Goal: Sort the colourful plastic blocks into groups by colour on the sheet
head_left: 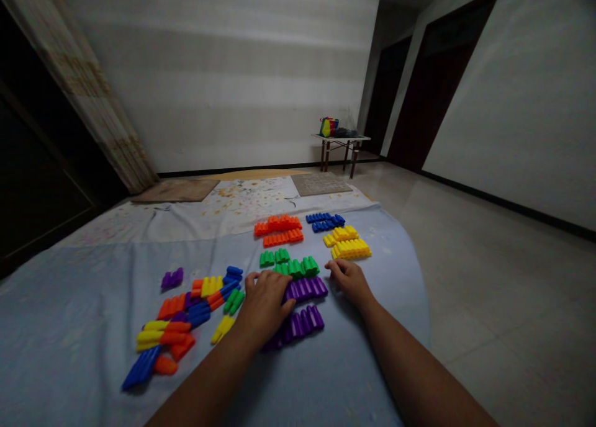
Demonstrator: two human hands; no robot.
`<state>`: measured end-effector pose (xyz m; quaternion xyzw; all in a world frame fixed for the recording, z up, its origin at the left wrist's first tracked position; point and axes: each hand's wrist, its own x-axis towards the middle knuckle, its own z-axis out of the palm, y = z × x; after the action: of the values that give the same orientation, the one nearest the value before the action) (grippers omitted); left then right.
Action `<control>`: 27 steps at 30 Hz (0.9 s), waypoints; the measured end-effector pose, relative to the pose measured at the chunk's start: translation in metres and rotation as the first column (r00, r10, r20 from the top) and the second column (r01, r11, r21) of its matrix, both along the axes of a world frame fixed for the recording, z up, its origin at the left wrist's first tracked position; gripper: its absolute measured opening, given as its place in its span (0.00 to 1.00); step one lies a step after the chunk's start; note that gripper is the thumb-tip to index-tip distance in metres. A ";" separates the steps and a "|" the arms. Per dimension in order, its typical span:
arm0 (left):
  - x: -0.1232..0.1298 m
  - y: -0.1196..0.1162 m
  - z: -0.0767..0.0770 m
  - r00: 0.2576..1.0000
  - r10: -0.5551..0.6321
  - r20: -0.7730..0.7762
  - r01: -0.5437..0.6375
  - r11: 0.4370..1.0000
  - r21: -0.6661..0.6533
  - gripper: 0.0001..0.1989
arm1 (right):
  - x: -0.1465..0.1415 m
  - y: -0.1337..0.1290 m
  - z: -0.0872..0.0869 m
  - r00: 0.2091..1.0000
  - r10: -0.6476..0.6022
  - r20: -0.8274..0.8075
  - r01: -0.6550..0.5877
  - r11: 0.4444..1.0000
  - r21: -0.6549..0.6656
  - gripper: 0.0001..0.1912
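My left hand (266,300) lies over the left end of the upper purple row (307,288), fingers bent and thumb apart; what is under its palm is hidden. A lower purple row (305,323) sits nearer me. My right hand (350,278) rests on the cloth right of the purple and green pieces (298,267), its fingers curled in, their tips hidden. Beyond it are yellow rows (351,248) and blue rows (328,222). Orange rows (282,228) lie at the back. A mixed pile with orange pieces (171,306) and blue pieces (142,368) spreads to the left.
A light blue cloth (93,303) covers the table, whose rounded edge is on the right. Two brown mats, one at the back left (179,190) and one at the back right (321,184), lie farther off. A small table (342,138) holding bags stands by the wall.
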<state>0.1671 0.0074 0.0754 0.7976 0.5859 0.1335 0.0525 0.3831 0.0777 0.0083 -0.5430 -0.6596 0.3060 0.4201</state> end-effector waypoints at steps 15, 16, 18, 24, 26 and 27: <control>-0.085 -0.027 0.014 0.879 0.369 0.302 -0.443 0.866 0.232 0.16 | 0.004 -0.004 -0.002 1.000 0.018 -0.003 -0.018 1.000 -0.014 0.22; -0.099 -0.029 0.011 0.854 0.412 0.319 -0.492 0.838 0.237 0.16 | 0.004 -0.005 -0.001 1.000 0.022 0.005 -0.022 1.000 -0.007 0.22; -0.123 -0.035 0.003 0.807 0.481 0.342 -0.574 0.777 0.260 0.17 | 0.003 -0.007 0.000 0.999 0.028 0.034 -0.028 1.000 0.008 0.22; -0.150 -0.047 -0.018 0.762 0.547 0.346 -0.643 0.700 0.310 0.18 | -0.006 -0.016 0.006 0.991 0.020 0.133 -0.033 0.995 0.098 0.22; -0.149 -0.048 -0.022 0.785 0.517 0.341 -0.612 0.732 0.300 0.18 | -0.009 -0.018 0.007 0.988 0.022 0.154 -0.042 0.991 0.124 0.23; -0.149 -0.048 -0.023 0.797 0.501 0.339 -0.596 0.746 0.298 0.17 | -0.011 -0.019 0.008 0.987 0.025 0.159 -0.047 0.990 0.132 0.23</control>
<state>0.0182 -0.0411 0.0521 0.5603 0.7461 0.3508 -0.0797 0.3723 0.0589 0.0158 -0.5236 -0.7196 0.2245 0.3971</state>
